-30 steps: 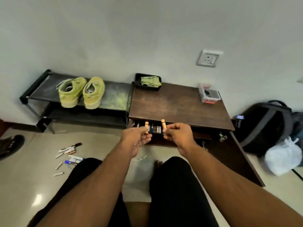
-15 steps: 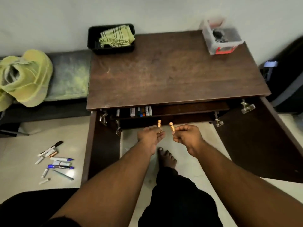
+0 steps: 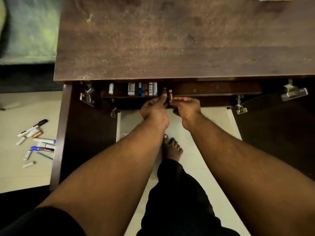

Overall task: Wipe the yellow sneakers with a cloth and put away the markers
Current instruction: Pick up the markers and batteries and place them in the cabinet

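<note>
Step in hand: putting away the markers. Sneakers out of view from here; cannot say whether wiping is done.

Left hand (image 3: 154, 108): fingers curled, pinching a short orange marker (image 3: 164, 90) upright between fingertips, its tip up at the front edge of the shelf (image 3: 213, 89) inside the open cabinet. Right hand (image 3: 185, 106): likewise pinching a second orange marker (image 3: 170, 95), held just beside the first, the two nearly touching. Both hands sit close together, knuckles almost meeting, under the overhang of the brown bench (image 3: 170, 40).

On the shelf, left of the two held pieces: a row of stored markers (image 3: 142, 89) standing side by side, white, blue and orange ends showing, plus one white marker alone (image 3: 111, 88) further left. Both cabinet doors hang open, hinges showing at each side.

On the floor, left of the cabinet and well apart from the hands: a scatter of loose markers (image 3: 36, 140), black, blue and white, with some small white pieces that look like caps. So the job is partly done, by my reading.

Next move, as I judge it: slide both orange pieces onto the shelf at the right end of the row, let go without knocking the neighbours, then reach down left for the floor pile. The shelf gap looks low, so the pieces probably need tilting to go in.

Person's bare foot (image 3: 171, 149) on the tile between the doors.
</note>
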A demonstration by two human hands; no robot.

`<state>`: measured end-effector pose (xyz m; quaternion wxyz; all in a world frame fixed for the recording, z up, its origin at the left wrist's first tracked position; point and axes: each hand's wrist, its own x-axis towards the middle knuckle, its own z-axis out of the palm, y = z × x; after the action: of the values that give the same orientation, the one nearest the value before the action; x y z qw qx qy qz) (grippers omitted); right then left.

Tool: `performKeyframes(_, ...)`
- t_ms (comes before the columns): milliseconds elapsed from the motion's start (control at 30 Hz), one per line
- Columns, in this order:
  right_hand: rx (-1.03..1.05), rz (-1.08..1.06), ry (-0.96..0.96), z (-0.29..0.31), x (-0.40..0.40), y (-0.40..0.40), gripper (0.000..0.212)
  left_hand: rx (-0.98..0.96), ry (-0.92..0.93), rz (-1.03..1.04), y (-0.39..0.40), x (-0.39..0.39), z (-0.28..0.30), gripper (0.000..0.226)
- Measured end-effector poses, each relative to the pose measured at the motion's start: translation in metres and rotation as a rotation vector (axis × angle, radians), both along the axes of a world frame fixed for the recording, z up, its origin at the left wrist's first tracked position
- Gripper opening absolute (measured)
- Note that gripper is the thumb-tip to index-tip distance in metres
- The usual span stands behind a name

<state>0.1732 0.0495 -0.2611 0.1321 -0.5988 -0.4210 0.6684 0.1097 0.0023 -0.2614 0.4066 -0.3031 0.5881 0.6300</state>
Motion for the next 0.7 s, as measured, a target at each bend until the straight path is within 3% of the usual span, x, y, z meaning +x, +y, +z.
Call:
performKeyframes(167,0.148,0.095,-0.151,-0.004,-0.011,0.015,0.011,-0.038,0.007,-0.014,0.007,-0.002,-0.008,0.027)
performKeyframes(267,0.244,0.171,-0.256,0.001,-0.021,0.021,0.012,-0.041,0.032,0.002,0.004,-0.007,-0.011,0.012)
performKeyframes(400,0.378,0.201,-0.371,0.0,-0.034,0.018,0.012,0.042,0.004,-0.089,-0.006,-0.015,-0.011,0.016)
performKeyframes(500,0.397,0.184,-0.381,0.0,-0.041,0.011,0.016,0.059,0.001,-0.059,-0.011,-0.012,-0.012,0.006)
performKeyframes(600,0.381,0.13,-0.357,0.0,-0.044,0.006,0.014,-0.005,0.031,-0.029,-0.017,-0.004,-0.014,0.024)
performKeyframes(700,0.368,0.116,-0.325,0.0,-0.043,0.005,0.01,-0.03,0.001,-0.063,-0.024,0.002,-0.016,0.017)
